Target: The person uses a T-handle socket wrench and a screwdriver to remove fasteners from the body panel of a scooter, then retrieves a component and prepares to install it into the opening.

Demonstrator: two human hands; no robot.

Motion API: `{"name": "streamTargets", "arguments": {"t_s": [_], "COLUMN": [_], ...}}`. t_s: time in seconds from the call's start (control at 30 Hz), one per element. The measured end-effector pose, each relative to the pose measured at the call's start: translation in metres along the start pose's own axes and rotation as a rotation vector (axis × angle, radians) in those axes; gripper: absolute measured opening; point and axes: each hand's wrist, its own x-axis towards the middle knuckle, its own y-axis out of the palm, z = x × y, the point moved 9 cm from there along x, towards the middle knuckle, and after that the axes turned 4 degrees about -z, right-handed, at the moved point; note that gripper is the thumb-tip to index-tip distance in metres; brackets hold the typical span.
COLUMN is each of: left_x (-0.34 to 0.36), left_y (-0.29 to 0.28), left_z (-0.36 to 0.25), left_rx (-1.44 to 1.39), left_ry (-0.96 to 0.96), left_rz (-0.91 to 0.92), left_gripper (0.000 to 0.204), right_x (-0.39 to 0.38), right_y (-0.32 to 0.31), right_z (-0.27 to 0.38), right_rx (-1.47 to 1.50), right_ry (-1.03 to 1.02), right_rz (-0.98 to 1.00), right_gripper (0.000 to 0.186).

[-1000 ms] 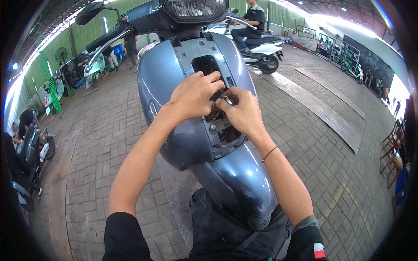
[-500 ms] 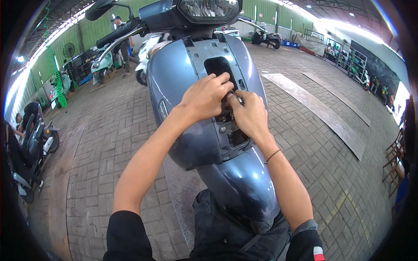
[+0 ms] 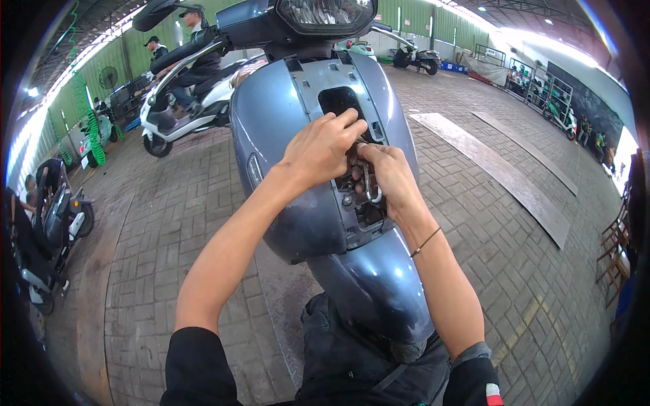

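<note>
In front of me stands a blue-grey scooter (image 3: 267, 101), its central front cover off and the inner panel bared. Over the opening (image 3: 335, 100) in that panel, my left hand (image 3: 323, 143) has its fingers curled down and closed; whatever they grip is hidden. Close beside it on the right, my right hand (image 3: 393, 172) pinches a small silver metal tool (image 3: 371, 186) with a curved lower end. Its exact kind is unclear. A bolt (image 3: 347, 200) shows on the panel below the fingers. The front fender (image 3: 372, 284) lies under my forearms, above my knees.
A person in a cap rides a white scooter (image 3: 196, 116) behind at the left. A dark scooter (image 3: 57, 210) stands far left, with someone beside it. Flat metal plates (image 3: 497, 176) lie on the paving at right. Wooden chairs (image 3: 615, 260) stand at the right edge.
My right hand has turned, and the silver tool's curved end now shows pointing downward. My left hand stays nearly in place. Behind, a person on a white scooter has come into view at left.
</note>
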Motion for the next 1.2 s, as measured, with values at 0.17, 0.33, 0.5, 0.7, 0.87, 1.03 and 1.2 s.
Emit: {"name": "streamTargets", "arguments": {"t_s": [0.17,0.33,0.5,0.7,0.87,1.03,1.2], "left_x": [-0.002,-0.003,-0.003,-0.002,-0.001,-0.001,0.000], "left_y": [-0.003,-0.002,-0.001,-0.003,-0.003,-0.002,-0.001], "left_z": [-0.002,0.000,-0.001,-0.002,0.000,0.001,-0.003], "left_rx": [0.001,0.017,0.008,0.027,0.024,0.061,0.042], "left_ry": [0.012,0.006,-0.001,0.040,0.033,0.032,0.058], "left_rz": [-0.026,-0.026,-0.022,-0.050,-0.032,-0.008,-0.025], "left_gripper": [0.046,0.047,0.045,0.044,0.045,0.039,0.036], "right_x": [0.001,-0.004,-0.004,-0.002,-0.006,-0.012,-0.013], "right_y": [0.003,0.010,0.015,0.024,0.019,0.012,-0.001], "right_z": [-0.009,-0.026,-0.036,-0.045,-0.041,-0.024,-0.012], "right_rx": [0.104,0.412,0.592,0.793,0.651,0.372,0.162], "right_ry": [0.060,0.214,0.246,0.284,0.253,0.136,0.003], "right_rz": [0.034,0.035,0.057,0.135,0.075,0.039,-0.044], "right_gripper": [0.029,0.027,0.027,0.028,0.030,0.032,0.031]}}
